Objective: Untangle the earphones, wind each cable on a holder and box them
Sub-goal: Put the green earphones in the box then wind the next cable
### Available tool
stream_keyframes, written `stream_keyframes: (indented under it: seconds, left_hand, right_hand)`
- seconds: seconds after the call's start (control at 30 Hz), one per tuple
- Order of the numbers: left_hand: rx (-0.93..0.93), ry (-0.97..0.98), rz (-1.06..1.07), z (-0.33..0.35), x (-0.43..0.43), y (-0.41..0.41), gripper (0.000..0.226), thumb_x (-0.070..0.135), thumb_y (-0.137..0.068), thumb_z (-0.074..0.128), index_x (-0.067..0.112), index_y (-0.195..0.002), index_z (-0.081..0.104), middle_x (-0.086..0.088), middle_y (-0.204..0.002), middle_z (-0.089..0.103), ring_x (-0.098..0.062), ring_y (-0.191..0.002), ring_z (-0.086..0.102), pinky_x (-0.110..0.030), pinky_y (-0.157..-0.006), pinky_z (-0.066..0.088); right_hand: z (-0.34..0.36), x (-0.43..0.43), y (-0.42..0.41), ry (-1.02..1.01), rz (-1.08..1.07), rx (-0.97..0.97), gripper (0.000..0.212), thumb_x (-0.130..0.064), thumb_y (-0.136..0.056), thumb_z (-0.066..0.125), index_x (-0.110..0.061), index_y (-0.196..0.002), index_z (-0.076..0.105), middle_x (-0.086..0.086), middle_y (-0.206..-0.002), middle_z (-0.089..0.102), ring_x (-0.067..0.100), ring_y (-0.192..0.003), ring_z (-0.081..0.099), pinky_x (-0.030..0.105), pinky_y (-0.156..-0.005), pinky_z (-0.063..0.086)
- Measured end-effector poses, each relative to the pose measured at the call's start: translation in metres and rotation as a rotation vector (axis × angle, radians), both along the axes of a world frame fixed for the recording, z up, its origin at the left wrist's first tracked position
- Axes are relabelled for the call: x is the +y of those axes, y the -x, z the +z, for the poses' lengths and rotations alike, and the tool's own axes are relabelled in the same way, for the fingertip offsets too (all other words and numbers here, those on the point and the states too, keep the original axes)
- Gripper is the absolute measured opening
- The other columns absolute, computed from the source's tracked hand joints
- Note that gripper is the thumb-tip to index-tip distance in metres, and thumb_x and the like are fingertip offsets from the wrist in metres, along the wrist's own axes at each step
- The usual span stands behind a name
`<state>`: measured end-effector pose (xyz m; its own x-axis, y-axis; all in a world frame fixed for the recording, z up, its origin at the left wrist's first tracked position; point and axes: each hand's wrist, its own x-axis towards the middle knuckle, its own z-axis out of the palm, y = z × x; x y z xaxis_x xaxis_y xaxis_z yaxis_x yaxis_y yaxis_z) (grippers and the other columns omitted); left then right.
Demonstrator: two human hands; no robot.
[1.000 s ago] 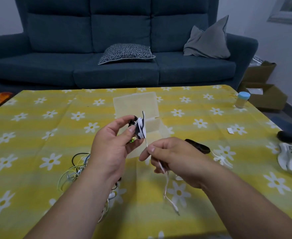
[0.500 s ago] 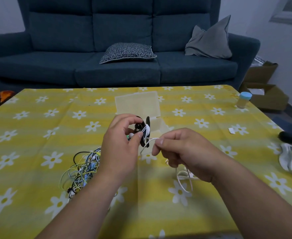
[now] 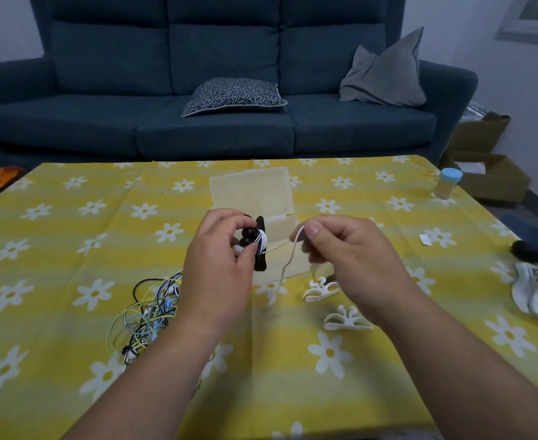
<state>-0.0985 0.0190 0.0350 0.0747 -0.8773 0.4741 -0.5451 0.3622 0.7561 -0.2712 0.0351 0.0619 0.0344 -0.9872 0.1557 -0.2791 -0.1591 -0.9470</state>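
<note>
Translucent box [image 3: 252, 192] open, contents unclear, left hand [image 3: 220, 268] pinching black holder [image 3: 260, 262], right hand [image 3: 350, 255] pinching white cable [image 3: 297, 234]

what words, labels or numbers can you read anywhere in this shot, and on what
None can be read.
Orange object at the left edge: white marks, too blurred to read.
White sheet in the cardboard box: too small to tell.
Blue-lidded jar, clear box, black holder, white cable: no print visible.
</note>
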Motion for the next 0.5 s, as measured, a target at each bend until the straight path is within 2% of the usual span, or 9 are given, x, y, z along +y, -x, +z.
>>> stream_keyframes:
  seconds: [0.07, 0.13, 0.2, 0.27, 0.33, 0.37, 0.4, 0.47, 0.5]
  left_hand:
    - [-0.017, -0.008, 0.013, 0.001, -0.001, -0.001, 0.026, 0.0, -0.086, 0.067, 0.021, -0.102, 0.066, 0.012, -0.109, 0.054, -0.003, -0.082, 0.057, -0.003, -0.068, 0.04]
    - [-0.016, -0.003, 0.042, 0.002, -0.002, -0.003, 0.026, 0.0, -0.087, 0.067, 0.021, -0.103, 0.066, 0.012, -0.11, 0.053, -0.003, -0.078, 0.058, -0.003, -0.068, 0.04]
    - [-0.008, 0.014, 0.077, 0.004, -0.004, -0.007, 0.025, 0.001, -0.087, 0.067, 0.02, -0.104, 0.067, 0.012, -0.11, 0.053, -0.002, -0.078, 0.058, -0.003, -0.067, 0.04]
    - [-0.01, 0.029, 0.11, 0.006, -0.004, -0.01, 0.024, 0.002, -0.087, 0.066, 0.018, -0.105, 0.068, 0.012, -0.111, 0.052, -0.001, -0.082, 0.057, -0.002, -0.066, 0.039]
    - [-0.023, 0.036, 0.134, 0.008, -0.005, -0.012, 0.023, 0.002, -0.088, 0.065, 0.016, -0.107, 0.068, 0.012, -0.111, 0.051, 0.001, -0.083, 0.057, -0.003, -0.065, 0.04]
    - [-0.032, 0.038, 0.146, 0.009, -0.005, -0.013, 0.023, 0.003, -0.089, 0.065, 0.016, -0.107, 0.068, 0.012, -0.112, 0.051, 0.0, -0.08, 0.057, -0.003, -0.064, 0.041]
    - [-0.041, 0.042, 0.158, 0.009, -0.005, -0.014, 0.023, 0.003, -0.089, 0.065, 0.015, -0.108, 0.068, 0.013, -0.112, 0.05, -0.001, -0.077, 0.058, -0.003, -0.064, 0.041]
    - [-0.062, 0.055, 0.182, 0.009, -0.005, -0.017, 0.023, 0.003, -0.089, 0.065, 0.015, -0.109, 0.068, 0.014, -0.113, 0.049, -0.001, -0.075, 0.058, -0.003, -0.063, 0.041]
    - [-0.074, 0.06, 0.196, 0.01, -0.006, -0.018, 0.024, 0.003, -0.089, 0.065, 0.015, -0.109, 0.067, 0.014, -0.113, 0.048, -0.002, -0.075, 0.057, -0.003, -0.063, 0.04]
  right_hand:
    - [0.005, 0.0, 0.005, -0.075, 0.056, -0.226, 0.039, -0.015, -0.103, 0.046, -0.011, -0.068, 0.063, 0.008, -0.083, 0.071, 0.017, -0.083, 0.064, 0.032, -0.079, 0.048]
    - [0.01, 0.0, 0.01, -0.128, 0.121, -0.39, 0.04, -0.012, -0.103, 0.04, -0.003, -0.067, 0.054, 0.017, -0.096, 0.073, 0.024, -0.095, 0.066, 0.041, -0.089, 0.049]
    - [0.011, -0.001, 0.014, -0.126, 0.106, -0.438, 0.043, -0.006, -0.099, 0.039, 0.006, -0.064, 0.06, 0.031, -0.103, 0.067, 0.034, -0.101, 0.065, 0.049, -0.096, 0.048]
    - [0.013, 0.0, 0.016, -0.109, 0.061, -0.484, 0.043, -0.005, -0.091, 0.043, -0.006, -0.055, 0.068, 0.039, -0.103, 0.062, 0.043, -0.105, 0.063, 0.051, -0.098, 0.048]
    - [0.019, 0.001, 0.022, -0.121, 0.098, -0.621, 0.032, -0.009, -0.08, 0.046, -0.008, -0.051, 0.06, 0.03, -0.084, 0.064, 0.042, -0.09, 0.066, 0.049, -0.091, 0.053]
    - [0.023, 0.002, 0.027, -0.142, 0.115, -0.713, 0.03, -0.014, -0.077, 0.046, -0.01, -0.048, 0.052, 0.022, -0.068, 0.06, 0.036, -0.072, 0.063, 0.045, -0.08, 0.056]
    - [0.027, 0.002, 0.032, -0.168, 0.111, -0.79, 0.03, -0.018, -0.077, 0.045, -0.014, -0.047, 0.043, 0.013, -0.055, 0.048, 0.028, -0.054, 0.052, 0.039, -0.066, 0.055]
    - [0.032, 0.001, 0.044, -0.237, 0.044, -0.823, 0.038, -0.028, -0.085, 0.048, -0.018, -0.052, 0.032, 0.002, -0.046, 0.025, 0.015, -0.038, 0.025, 0.026, -0.045, 0.037]
    - [0.033, 0.0, 0.05, -0.291, -0.014, -0.773, 0.042, -0.033, -0.088, 0.052, -0.019, -0.055, 0.031, -0.001, -0.046, 0.021, 0.013, -0.037, 0.018, 0.024, -0.042, 0.026]
